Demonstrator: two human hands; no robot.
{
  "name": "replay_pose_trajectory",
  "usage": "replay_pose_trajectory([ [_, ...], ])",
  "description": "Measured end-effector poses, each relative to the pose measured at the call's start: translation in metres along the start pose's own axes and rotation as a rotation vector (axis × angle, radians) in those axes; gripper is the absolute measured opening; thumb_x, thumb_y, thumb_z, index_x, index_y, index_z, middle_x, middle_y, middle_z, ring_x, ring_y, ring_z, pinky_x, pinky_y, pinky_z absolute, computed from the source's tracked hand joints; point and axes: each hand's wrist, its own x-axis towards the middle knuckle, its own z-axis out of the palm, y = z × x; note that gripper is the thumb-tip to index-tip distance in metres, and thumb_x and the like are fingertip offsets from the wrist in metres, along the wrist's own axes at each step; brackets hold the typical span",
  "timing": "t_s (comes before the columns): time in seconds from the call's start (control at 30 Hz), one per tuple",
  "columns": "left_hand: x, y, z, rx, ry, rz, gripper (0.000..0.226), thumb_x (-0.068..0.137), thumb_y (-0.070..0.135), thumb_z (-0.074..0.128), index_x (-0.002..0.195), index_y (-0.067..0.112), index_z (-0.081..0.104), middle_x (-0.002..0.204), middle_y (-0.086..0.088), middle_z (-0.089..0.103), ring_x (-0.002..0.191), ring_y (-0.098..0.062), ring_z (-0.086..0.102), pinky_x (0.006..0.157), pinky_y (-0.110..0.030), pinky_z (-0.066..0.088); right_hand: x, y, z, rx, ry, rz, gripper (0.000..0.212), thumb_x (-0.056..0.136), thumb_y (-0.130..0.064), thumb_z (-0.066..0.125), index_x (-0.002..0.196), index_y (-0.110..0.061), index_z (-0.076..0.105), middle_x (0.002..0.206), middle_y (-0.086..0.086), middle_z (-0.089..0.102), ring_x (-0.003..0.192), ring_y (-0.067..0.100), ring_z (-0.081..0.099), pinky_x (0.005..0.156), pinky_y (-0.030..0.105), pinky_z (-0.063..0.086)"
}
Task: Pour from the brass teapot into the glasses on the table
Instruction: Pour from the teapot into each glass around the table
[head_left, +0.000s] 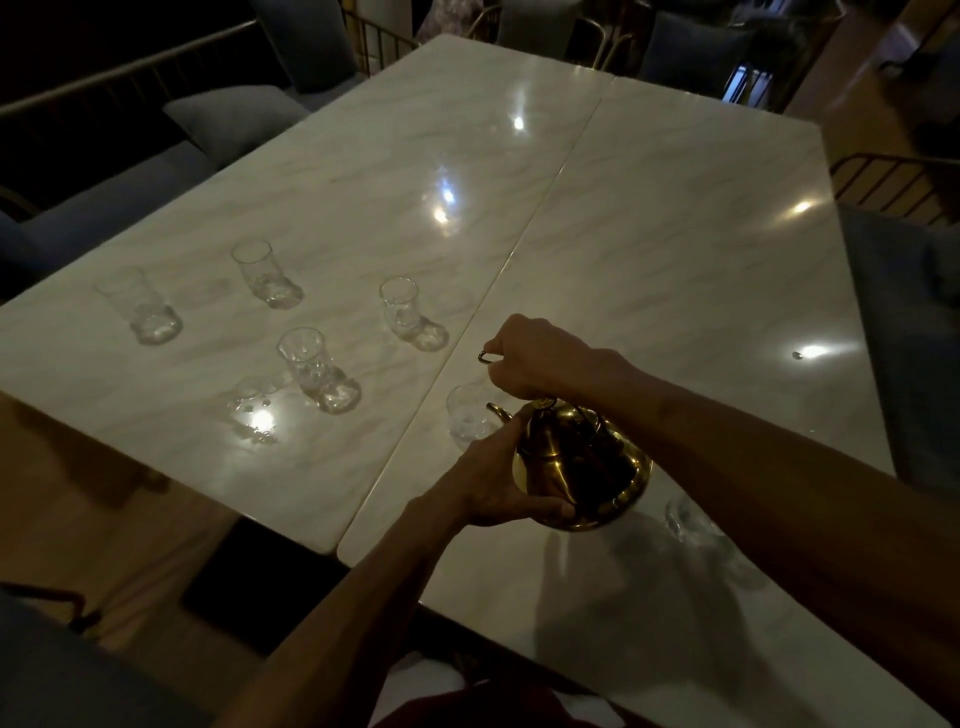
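Note:
A brass teapot (587, 467) is held above the marble table (649, 218), tilted with its spout toward a clear glass (467, 415) just left of it. My right hand (535, 358) grips the teapot's handle from above. My left hand (493, 483) cups the pot's lower left side. Several more clear glasses stand on the left table half, among them one (317, 369), one (410, 312) and one (265, 273). Another glass (691, 519) stands under my right forearm. I cannot tell whether liquid is flowing.
The table is two marble tops joined along a seam (519, 249). Blue cushioned seats (156, 171) and brass railings (379, 47) surround it. A chair (904, 332) stands at the right edge. A small dark object (796, 355) lies far right.

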Motion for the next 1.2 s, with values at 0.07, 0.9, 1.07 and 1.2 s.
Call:
replay_pose_trajectory([
  [0.07, -0.001, 0.002, -0.001, 0.014, -0.005, 0.007, 0.121, 0.069, 0.045, 0.089, 0.157, 0.034, 0.008, 0.160, 0.000, 0.034, 0.147, -0.023, 0.034, 0.119, -0.042, 0.033, -0.005, 0.002, -0.001, 0.023, 0.015, -0.007, 0.049, 0.083, -0.023, 0.057, 0.130, -0.010, 0.056, 0.123, 0.011, 0.063, 0.099, 0.024, 0.063, 0.086, 0.038, 0.055],
  [0.9, -0.006, 0.029, -0.043, -0.034, 0.275, 0.265, 0.104, 0.062, 0.043, 0.091, 0.148, 0.024, 0.036, 0.140, 0.006, 0.055, 0.126, -0.011, 0.057, 0.102, -0.041, 0.054, -0.050, -0.017, -0.042, 0.283, 0.328, -0.158, 0.054, 0.089, -0.025, 0.062, 0.140, -0.015, 0.051, 0.141, 0.011, 0.053, 0.126, 0.024, 0.052, 0.098, 0.029, 0.043],
  [1.07, 0.009, 0.018, -0.086, -0.014, 0.278, 0.315, 0.103, 0.059, 0.043, 0.093, 0.146, 0.024, 0.039, 0.136, 0.007, 0.058, 0.121, -0.012, 0.061, 0.097, -0.041, 0.056, -0.025, -0.038, -0.053, 0.308, 0.370, -0.137, 0.052, 0.088, -0.021, 0.058, 0.140, -0.015, 0.051, 0.133, 0.013, 0.059, 0.116, 0.025, 0.060, 0.095, 0.032, 0.049],
  [1.2, 0.027, 0.003, -0.125, 0.036, 0.243, 0.358, 0.104, 0.060, 0.041, 0.093, 0.146, 0.023, 0.038, 0.136, 0.007, 0.057, 0.121, -0.009, 0.060, 0.097, -0.038, 0.056, 0.008, -0.059, -0.059, 0.342, 0.385, -0.099, 0.052, 0.089, -0.022, 0.056, 0.140, -0.017, 0.050, 0.130, 0.015, 0.061, 0.112, 0.027, 0.062, 0.095, 0.040, 0.052],
])
